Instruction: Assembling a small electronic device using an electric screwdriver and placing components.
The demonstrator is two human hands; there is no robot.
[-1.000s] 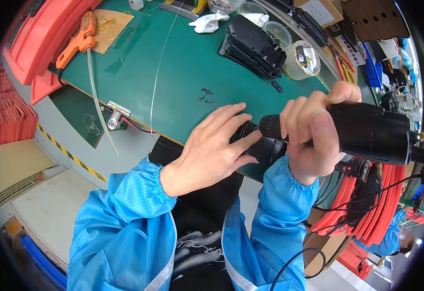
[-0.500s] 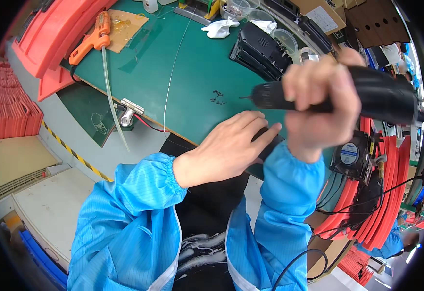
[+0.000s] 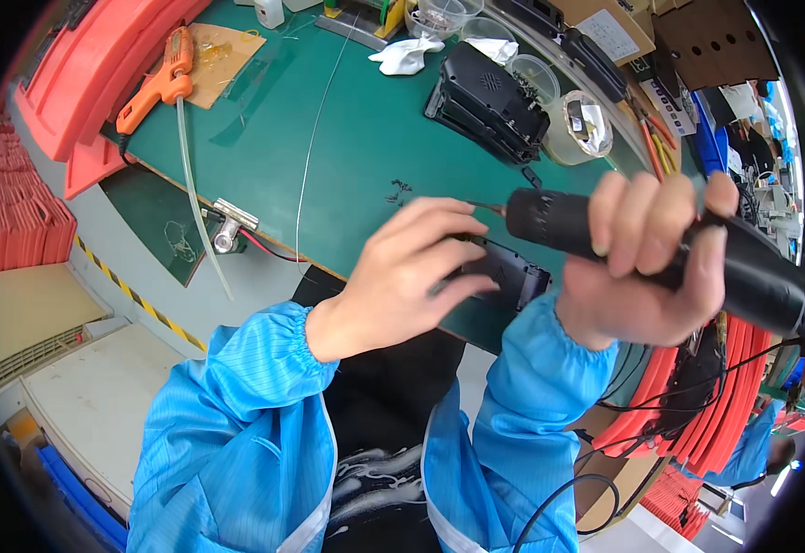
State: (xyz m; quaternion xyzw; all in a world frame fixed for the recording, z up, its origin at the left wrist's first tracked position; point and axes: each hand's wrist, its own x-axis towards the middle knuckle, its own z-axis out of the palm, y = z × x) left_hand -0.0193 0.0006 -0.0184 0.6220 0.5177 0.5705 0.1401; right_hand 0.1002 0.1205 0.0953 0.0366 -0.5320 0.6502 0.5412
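My right hand (image 3: pixel 651 253) is wrapped round a black electric screwdriver (image 3: pixel 554 221), held almost level with its thin bit pointing left. Close to the bit's tip is my left hand (image 3: pixel 407 267), palm down with the fingers apart and slightly blurred. Whether a fingertip touches the bit, I cannot tell. Under and beside these fingers lies a flat black plastic housing (image 3: pixel 513 276) near the bench's front edge, partly covered by my left hand and right sleeve. Several small dark screws (image 3: pixel 399 190) lie loose on the green bench (image 3: pixel 356 138), just beyond my left hand.
A stack of black plastic housings (image 3: pixel 487 101) stands farther back, beside clear tubs (image 3: pixel 564 138) and a white cloth (image 3: pixel 404 55). An orange glue gun (image 3: pixel 158 83) rests at the far left. Red panels (image 3: pixel 729 369) and cables are at the right.
The screwdriver has moved right and slightly down, with its bit now by my left fingers. My left hand has shifted left, uncovering more of the black housing. The whole view has shifted slightly.
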